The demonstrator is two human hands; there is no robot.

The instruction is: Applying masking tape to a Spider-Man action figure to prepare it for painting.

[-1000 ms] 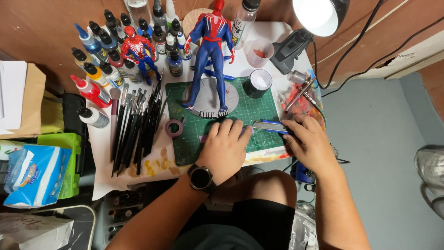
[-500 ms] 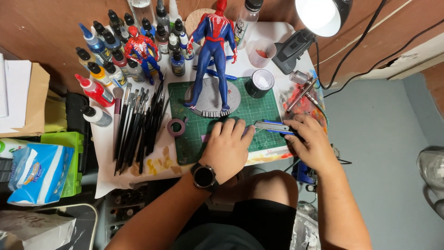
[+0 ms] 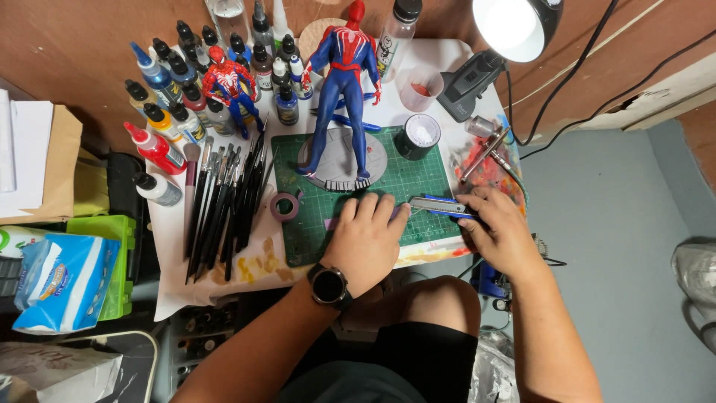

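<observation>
At frame centre the left hand lies flat, fingers spread, on the green mat. The right hand grips a knife just beside it. No cut shows yet; the figure stands untouched above.

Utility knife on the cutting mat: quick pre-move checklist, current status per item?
1. Right hand grips the utility knife: ok.
2. Left hand lies flat on the green cutting mat, fingertips right at the knife's tip: not ok.
3. Blade out or retracted: cannot tell.
4. Large red-and-blue figure upright on its round base, apart from both hands: ok.
5. Tape roll and brushes left of the hands, clear of the knife: ok.
</observation>
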